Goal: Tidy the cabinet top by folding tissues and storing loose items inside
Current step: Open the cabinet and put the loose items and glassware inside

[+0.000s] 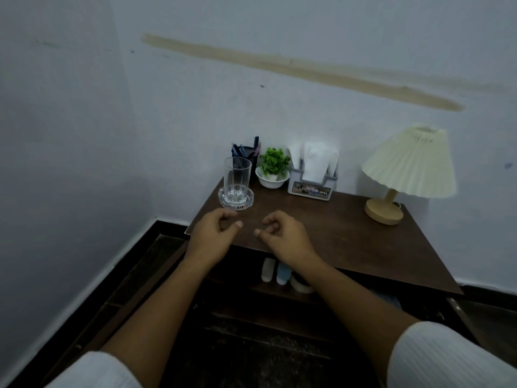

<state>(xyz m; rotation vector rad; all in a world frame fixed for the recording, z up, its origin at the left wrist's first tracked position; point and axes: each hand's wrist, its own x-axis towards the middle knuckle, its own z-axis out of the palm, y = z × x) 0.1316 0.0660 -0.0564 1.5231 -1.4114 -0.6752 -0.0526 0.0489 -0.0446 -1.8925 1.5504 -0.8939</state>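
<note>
Folded white tissues (314, 161) stand upright in a grey holder (310, 189) at the back of the dark wooden cabinet top (349, 242). My left hand (215, 233) and my right hand (282, 233) hover side by side over the front edge, fingers loosely curled, holding nothing. Below the top, inside the cabinet, lie a white tube (267, 270), a blue tube (283, 273) and a roll of tape (300, 285), partly hidden by my right forearm.
A clear glass (237, 175) stands in a glass ashtray (236, 198) at the back left. Behind it are a pen cup (246, 154) and a small green plant in a white bowl (272, 169). A pleated lamp (408, 169) stands at the right. Walls close in behind and to the left.
</note>
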